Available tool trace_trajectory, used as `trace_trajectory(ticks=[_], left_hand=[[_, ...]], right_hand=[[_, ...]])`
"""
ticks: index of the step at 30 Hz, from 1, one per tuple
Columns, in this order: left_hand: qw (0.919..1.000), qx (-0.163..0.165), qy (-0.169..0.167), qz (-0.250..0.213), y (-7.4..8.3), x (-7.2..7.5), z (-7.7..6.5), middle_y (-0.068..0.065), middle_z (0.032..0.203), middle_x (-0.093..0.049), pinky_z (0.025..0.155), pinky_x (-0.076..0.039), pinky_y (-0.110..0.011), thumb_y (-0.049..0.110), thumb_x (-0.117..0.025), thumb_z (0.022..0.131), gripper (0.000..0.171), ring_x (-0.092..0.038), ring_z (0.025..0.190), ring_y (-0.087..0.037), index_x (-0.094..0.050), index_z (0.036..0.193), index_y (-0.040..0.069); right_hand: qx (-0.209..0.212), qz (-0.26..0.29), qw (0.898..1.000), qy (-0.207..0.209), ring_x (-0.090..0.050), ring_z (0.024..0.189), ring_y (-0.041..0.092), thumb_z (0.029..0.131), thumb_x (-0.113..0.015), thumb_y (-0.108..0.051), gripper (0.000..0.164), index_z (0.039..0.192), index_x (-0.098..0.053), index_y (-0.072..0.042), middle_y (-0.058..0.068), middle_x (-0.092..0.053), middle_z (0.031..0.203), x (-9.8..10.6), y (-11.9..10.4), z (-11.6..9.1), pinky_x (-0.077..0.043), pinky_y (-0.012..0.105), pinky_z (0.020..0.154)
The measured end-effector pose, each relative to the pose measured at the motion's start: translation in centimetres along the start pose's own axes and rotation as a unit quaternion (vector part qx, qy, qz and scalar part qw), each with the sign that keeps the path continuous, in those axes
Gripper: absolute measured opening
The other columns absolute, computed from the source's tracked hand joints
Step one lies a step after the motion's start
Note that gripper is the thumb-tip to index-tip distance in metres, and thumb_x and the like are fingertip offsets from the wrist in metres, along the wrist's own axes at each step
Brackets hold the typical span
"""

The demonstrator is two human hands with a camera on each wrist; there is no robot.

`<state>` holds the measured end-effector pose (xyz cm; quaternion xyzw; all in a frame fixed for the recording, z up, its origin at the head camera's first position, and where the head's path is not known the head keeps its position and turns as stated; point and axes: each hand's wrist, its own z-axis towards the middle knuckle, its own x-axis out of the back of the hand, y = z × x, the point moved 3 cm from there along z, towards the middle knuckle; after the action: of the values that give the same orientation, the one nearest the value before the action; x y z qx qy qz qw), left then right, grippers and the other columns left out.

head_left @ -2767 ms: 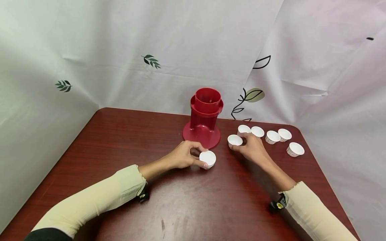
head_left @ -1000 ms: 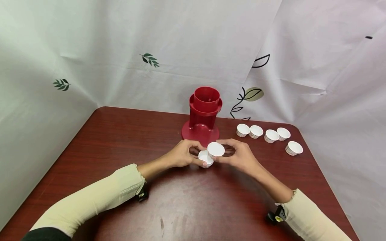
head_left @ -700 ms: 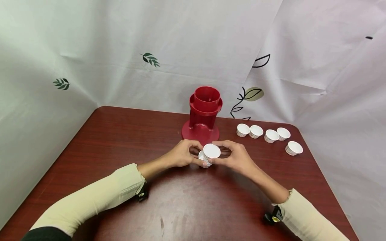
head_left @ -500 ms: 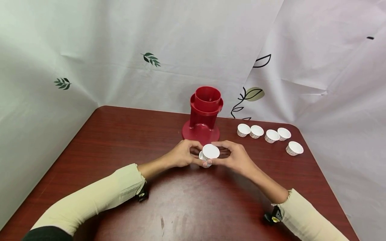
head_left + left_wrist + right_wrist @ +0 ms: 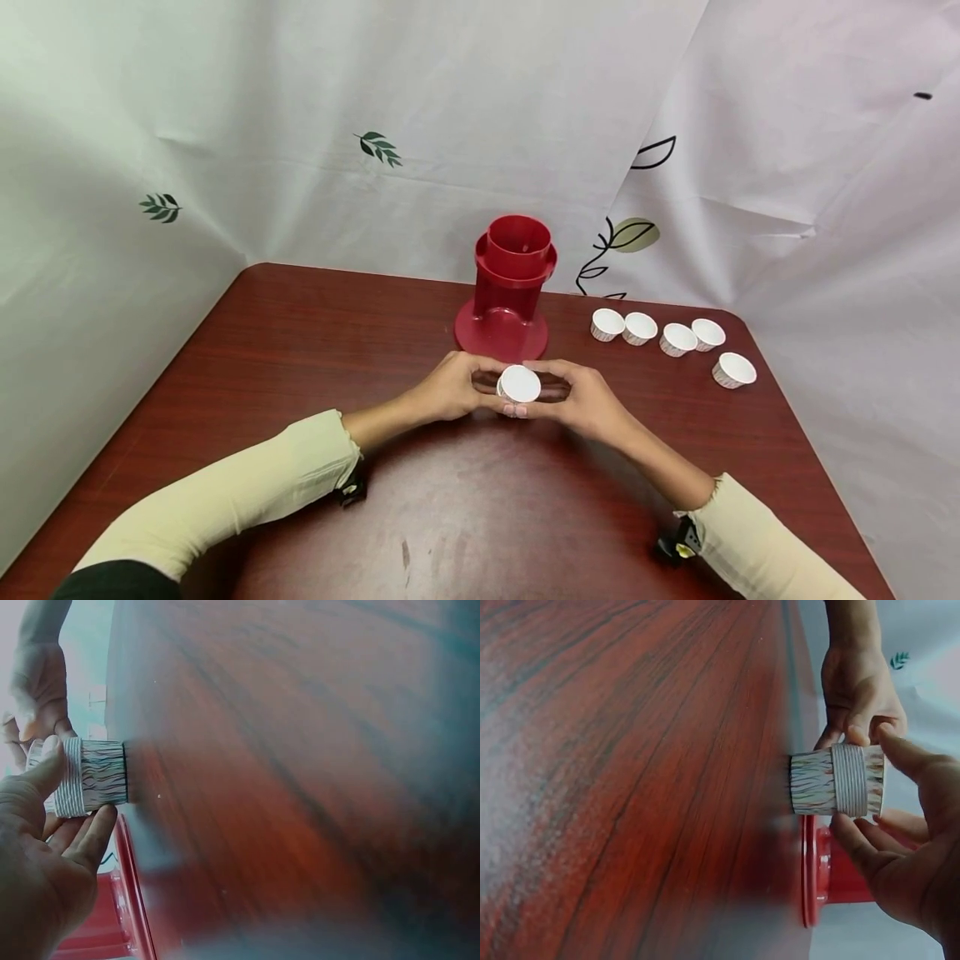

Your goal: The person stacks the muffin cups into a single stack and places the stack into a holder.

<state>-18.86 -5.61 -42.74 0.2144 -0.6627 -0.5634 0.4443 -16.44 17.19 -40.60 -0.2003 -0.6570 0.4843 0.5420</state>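
Observation:
Near the middle of the table, in the head view, a stack of small white paper cups [image 5: 520, 384] stands between both hands. My left hand [image 5: 453, 387] grips it from the left with thumb and fingers. From the right, my right hand [image 5: 588, 402] pinches the top cup near its rim, the two thumbs meeting at the front. In the left wrist view the nested cups [image 5: 94, 776] show several close ridged rims above a pleated, streaked wall. The right wrist view shows the same stack [image 5: 821, 784], with the top cup's wall standing slightly above the rims.
Behind the hands stands a red plastic cup-shaped holder [image 5: 513, 287] on a round base. Several single white paper cups [image 5: 678, 340] sit upright at the back right of the brown wooden table [image 5: 337, 333]. A white patterned curtain [image 5: 420, 200] hangs behind the table.
My right hand has brought a paper cup from the group at the right over to my left hand's stack and lowered it in. My left hand has stayed in place around the stack.

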Motion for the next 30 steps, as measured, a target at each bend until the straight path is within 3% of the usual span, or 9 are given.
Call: trace_trajectory(ticks=[3,8,12,19,24,30], left_hand=[[0.9999,0.0,-0.004,-0.011,0.07,-0.08,-0.09,-0.017,0.135,-0.082,0.1,-0.069,-0.03,0.008,-0.098,0.088,0.064,-0.083,0.12,-0.026,-0.073,0.146,-0.001],[0.9995,-0.003,-0.015,-0.028,-0.11,-0.12,-0.04,-0.023,0.142,-0.077,0.101,-0.068,-0.031,0.002,-0.096,0.088,0.075,-0.081,0.124,-0.033,-0.063,0.155,-0.005],[0.9992,-0.014,-0.023,-0.03,-0.24,-0.03,-0.07,-0.024,0.145,-0.076,0.102,-0.068,-0.032,0.001,-0.096,0.088,0.074,-0.081,0.126,-0.034,-0.064,0.155,-0.004],[0.9997,-0.024,-0.011,0.0,-0.39,0.17,0.0,-0.015,0.144,-0.078,0.101,-0.068,-0.03,0.012,-0.096,0.091,0.065,-0.082,0.123,-0.026,-0.071,0.15,0.002],[0.9997,-0.017,-0.006,0.014,-0.26,0.21,0.15,-0.015,0.142,-0.079,0.099,-0.069,-0.03,0.012,-0.096,0.091,0.061,-0.082,0.121,-0.026,-0.074,0.146,0.002],[0.9999,0.004,-0.011,0.0,-0.03,0.19,0.32,-0.017,0.14,-0.08,0.098,-0.069,-0.031,0.01,-0.097,0.09,0.06,-0.083,0.12,-0.026,-0.074,0.144,-0.001]], right_hand=[[-0.011,0.028,0.999,-0.014,-0.083,0.119,0.031,0.092,-0.095,-0.013,0.06,0.147,-0.073,-0.003,0.017,-0.08,0.139,-0.1,0.16,-0.04,-0.07,0.033,0.098],[-0.018,0.029,0.999,-0.018,-0.084,0.119,0.033,0.095,-0.091,-0.01,0.056,0.147,-0.072,0.0,0.02,-0.078,0.141,-0.21,0.46,-0.05,-0.07,0.029,0.095],[-0.011,0.022,1.0,-0.018,-0.084,0.118,0.033,0.095,-0.091,-0.01,0.055,0.146,-0.073,0.0,0.021,-0.078,0.14,-0.23,0.5,-0.04,-0.07,0.03,0.095],[0.002,-0.001,1.0,-0.012,-0.085,0.115,0.033,0.095,-0.091,-0.009,0.052,0.143,-0.075,0.003,0.023,-0.08,0.135,-0.16,0.61,0.09,-0.07,0.031,0.093],[0.006,-0.027,1.0,-0.012,-0.085,0.112,0.03,0.094,-0.092,-0.011,0.051,0.14,-0.077,0.002,0.021,-0.082,0.131,-0.06,0.49,0.28,-0.071,0.03,0.091],[0.0,-0.04,0.999,-0.014,-0.086,0.11,0.027,0.093,-0.094,-0.012,0.05,0.138,-0.078,0.0,0.02,-0.083,0.128,0.0,0.27,0.37,-0.071,0.03,0.091]])
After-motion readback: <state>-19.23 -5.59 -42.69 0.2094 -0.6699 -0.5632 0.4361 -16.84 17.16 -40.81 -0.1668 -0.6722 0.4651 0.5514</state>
